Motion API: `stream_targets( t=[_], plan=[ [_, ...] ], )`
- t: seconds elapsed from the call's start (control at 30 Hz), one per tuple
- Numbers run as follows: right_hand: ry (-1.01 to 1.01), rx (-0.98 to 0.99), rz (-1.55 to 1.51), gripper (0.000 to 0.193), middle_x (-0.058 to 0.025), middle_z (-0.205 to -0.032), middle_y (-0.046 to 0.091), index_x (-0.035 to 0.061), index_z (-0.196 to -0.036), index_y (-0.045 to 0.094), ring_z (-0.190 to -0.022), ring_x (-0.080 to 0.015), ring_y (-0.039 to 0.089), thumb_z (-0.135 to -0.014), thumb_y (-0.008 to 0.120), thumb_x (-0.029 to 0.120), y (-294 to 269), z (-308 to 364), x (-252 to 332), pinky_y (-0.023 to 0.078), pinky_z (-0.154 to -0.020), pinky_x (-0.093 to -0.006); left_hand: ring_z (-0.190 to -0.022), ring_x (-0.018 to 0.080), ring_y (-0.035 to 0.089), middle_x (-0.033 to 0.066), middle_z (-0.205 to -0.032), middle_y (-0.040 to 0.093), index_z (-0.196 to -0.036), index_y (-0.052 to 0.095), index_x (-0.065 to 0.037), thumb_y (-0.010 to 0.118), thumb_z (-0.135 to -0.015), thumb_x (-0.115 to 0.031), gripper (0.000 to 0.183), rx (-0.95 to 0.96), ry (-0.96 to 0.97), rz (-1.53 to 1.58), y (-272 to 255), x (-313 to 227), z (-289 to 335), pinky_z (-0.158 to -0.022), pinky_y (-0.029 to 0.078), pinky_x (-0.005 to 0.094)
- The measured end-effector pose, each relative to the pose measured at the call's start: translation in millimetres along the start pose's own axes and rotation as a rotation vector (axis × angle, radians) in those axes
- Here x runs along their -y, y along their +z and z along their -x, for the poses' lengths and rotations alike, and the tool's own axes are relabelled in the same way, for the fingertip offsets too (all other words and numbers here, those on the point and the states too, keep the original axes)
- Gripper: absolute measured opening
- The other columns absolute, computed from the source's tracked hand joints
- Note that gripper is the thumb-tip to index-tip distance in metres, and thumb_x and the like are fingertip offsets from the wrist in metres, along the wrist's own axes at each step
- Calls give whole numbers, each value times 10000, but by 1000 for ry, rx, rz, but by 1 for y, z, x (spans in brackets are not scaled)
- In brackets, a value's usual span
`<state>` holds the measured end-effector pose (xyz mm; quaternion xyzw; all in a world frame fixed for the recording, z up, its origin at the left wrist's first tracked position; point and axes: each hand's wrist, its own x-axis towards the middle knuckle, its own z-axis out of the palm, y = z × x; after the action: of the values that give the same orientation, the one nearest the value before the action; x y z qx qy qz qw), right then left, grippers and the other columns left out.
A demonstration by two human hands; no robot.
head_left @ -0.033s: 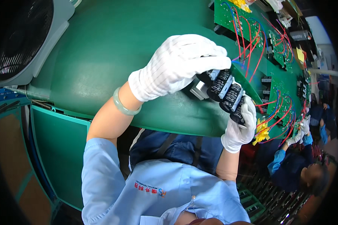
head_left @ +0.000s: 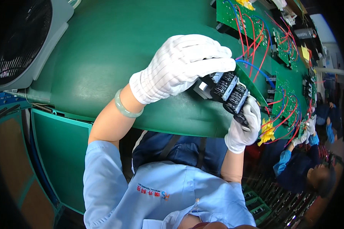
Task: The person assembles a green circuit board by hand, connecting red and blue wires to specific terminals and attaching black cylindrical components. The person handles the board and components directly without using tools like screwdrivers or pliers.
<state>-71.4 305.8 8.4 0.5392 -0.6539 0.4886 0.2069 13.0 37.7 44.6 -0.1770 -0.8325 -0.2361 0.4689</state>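
Note:
Both my hands wear white gloves and hold one green circuit board, tilted on edge above the green table. Several black cylindrical capacitors stick out from its side toward me. My left hand is closed over the board's far-left end, fingers bent around the edge. At the near-right end my right hand grips the board by the last capacitors, its fingertips partly hidden behind them. A grey metal heat sink shows below my left hand. Red and blue wires rise behind the board.
More wired green boards lie along the right side of the green table. A yellow bundle sits beside my right hand. A grey fan stands at the left. Another person's gloved hands work at the far right.
The board and my hands stay nearly in place, with only a slight tilt of the board. A blue wire behind it now arcs out farther to the right.

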Motion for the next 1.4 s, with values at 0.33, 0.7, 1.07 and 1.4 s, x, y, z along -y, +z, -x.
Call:
stream_targets(
  t=[0.33,0.7,1.07,1.4],
  plan=[
    [-67,118,213,430,-191,-1082,721,27,-1155,629,-996,-343,729,-762,793,-38,-5,11,1,605,-863,-414,-948,292,708,95,-1100,739,-1162,737,-89,682,-736,-79,430,73,21,-50,-1,-2,7,-834,593,387],
    [417,-334,59,537,-168,-1255,655,-37,-1254,601,-1159,-273,649,-764,795,-139,-18,11,14,512,-1038,-398,-1340,361,523,212,-1436,554,-1437,512,-22,639,-974,-224,522,149,-673,-105,-2,46,51,-1141,394,425],
    [355,-809,262,501,-225,-1371,566,-76,-1324,507,-1192,-324,593,-863,685,6,-131,40,44,463,-1071,-438,-1176,372,536,213,-1208,581,-1169,607,-3,763,-705,-465,674,544,18,435,109,-131,23,-1074,387,517],
    [344,-103,114,473,-194,-1176,693,-32,-1214,640,-1061,-313,689,-769,799,-13,-103,25,52,537,-942,-385,-1144,339,660,147,-1265,686,-1172,675,-3,599,-989,-231,301,626,-84,956,49,-178,64,-998,517,474]
  ],
)
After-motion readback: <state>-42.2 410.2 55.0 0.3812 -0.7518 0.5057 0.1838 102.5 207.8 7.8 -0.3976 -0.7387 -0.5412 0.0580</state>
